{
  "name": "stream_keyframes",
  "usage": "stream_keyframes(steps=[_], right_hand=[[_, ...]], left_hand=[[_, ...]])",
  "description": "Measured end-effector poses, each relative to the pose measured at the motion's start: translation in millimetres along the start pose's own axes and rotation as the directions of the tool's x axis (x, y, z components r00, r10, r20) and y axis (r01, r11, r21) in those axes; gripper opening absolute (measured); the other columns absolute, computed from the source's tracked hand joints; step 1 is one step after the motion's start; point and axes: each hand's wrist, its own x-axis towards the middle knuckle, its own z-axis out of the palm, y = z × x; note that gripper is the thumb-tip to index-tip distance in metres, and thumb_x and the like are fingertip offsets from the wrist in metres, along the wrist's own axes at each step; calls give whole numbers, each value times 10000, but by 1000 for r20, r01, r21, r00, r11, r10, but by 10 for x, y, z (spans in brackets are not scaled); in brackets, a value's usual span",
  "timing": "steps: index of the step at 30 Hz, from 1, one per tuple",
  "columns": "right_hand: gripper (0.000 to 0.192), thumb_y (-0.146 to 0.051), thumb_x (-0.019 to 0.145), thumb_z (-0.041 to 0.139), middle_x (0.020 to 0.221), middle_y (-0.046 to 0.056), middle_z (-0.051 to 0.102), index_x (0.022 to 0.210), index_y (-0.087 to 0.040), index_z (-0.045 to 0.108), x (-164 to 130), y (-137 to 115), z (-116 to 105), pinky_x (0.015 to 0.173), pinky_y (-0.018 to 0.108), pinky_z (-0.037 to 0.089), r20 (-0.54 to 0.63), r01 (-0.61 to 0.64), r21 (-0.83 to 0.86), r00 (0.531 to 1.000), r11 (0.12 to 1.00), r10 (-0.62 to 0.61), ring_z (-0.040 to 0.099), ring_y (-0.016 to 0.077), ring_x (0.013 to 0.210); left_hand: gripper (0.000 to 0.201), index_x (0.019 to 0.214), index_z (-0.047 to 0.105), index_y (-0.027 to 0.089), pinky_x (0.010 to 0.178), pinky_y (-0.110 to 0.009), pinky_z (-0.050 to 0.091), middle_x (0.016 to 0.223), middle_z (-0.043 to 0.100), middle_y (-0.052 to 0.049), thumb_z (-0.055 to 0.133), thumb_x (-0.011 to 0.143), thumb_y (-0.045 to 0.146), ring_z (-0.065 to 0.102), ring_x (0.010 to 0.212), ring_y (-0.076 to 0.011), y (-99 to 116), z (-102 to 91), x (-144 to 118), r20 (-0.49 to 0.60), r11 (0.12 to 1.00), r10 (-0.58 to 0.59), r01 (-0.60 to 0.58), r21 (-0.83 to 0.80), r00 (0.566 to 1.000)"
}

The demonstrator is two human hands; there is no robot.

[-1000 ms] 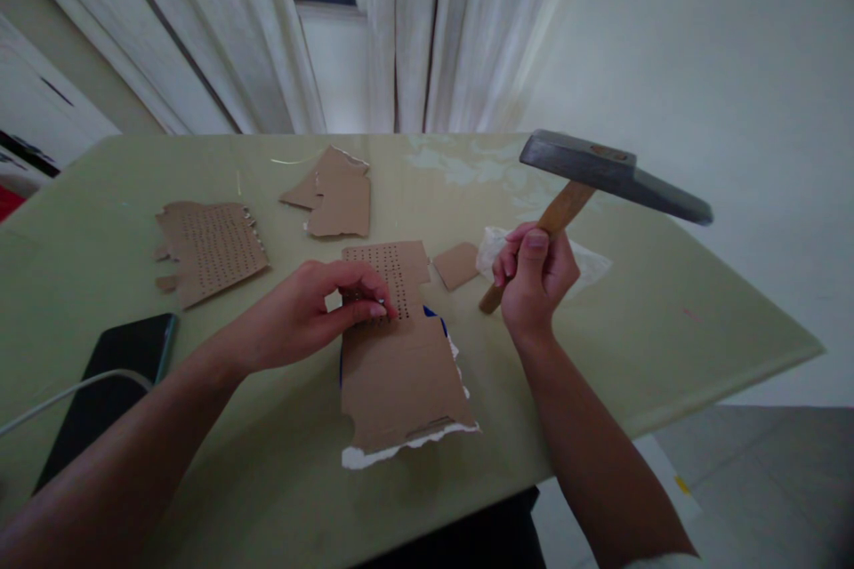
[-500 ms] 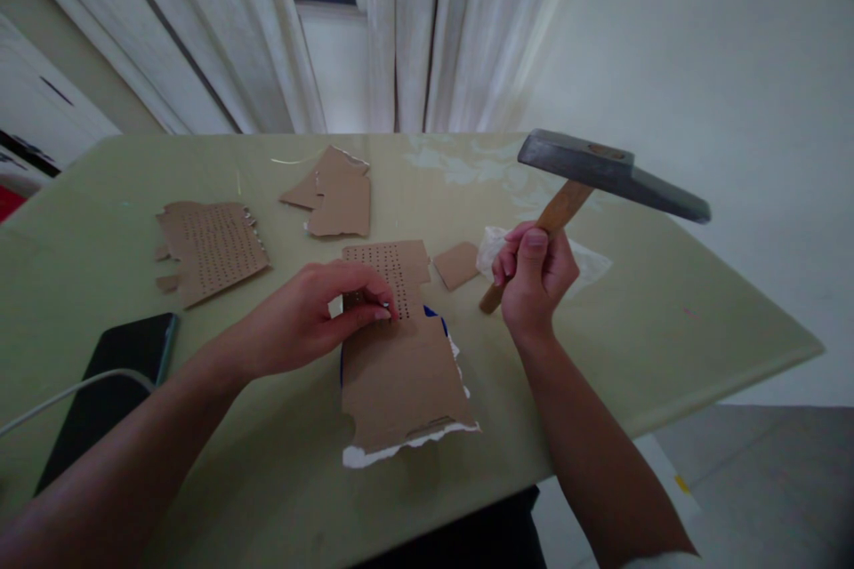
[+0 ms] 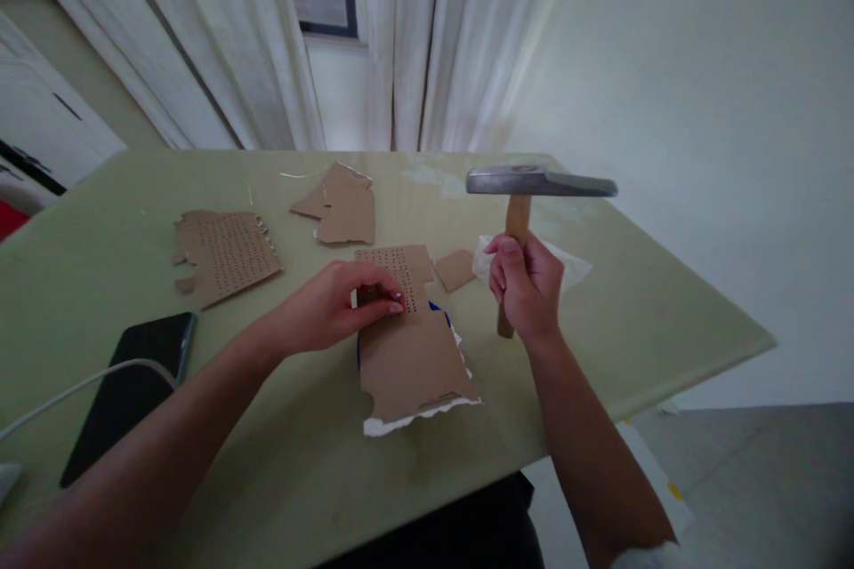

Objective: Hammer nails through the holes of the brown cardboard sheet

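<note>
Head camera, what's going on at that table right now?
A person's right hand holds a hammer by its wooden handle, head raised above the green table. The left hand pinches something small, possibly a nail, against a torn cardboard piece dotted with rows of holes. A phone lies at left.

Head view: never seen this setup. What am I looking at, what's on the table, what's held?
No machine: a camera on a person's head looks down at their own bare hands. The right hand grips a wooden-handled hammer with a grey steel head, raised above the pale green table. The left hand pinches something small, too tiny to identify, against a torn brown cardboard sheet with rows of punched holes. Around it lie another perforated cardboard piece, plain cardboard scraps, and a black phone with a white cable.
</note>
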Motion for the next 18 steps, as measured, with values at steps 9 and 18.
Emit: stream_keyframes(steps=[9,18], right_hand=[[480,-551,1116,609,572,-58,503,800,-207,718,-152,-862,-296,471,249,301,501,149,-523,850,839,161,460,115,498],[481,-482,1129,578,644,-29,556,725,-222,583,-173,-1168,-191,630,310,304,538,259,-739,783,622,313,516,154,620]], left_hand=[[166,978,853,213,669,-248,524,863,835,-48,780,976,362,720,728,-162,-89,14,67,15,994,86,-85,-69,996],[151,948,851,185,664,-247,479,806,816,-33,753,963,298,700,706,-152,-70,23,90,42,989,148,-148,-7,988]])
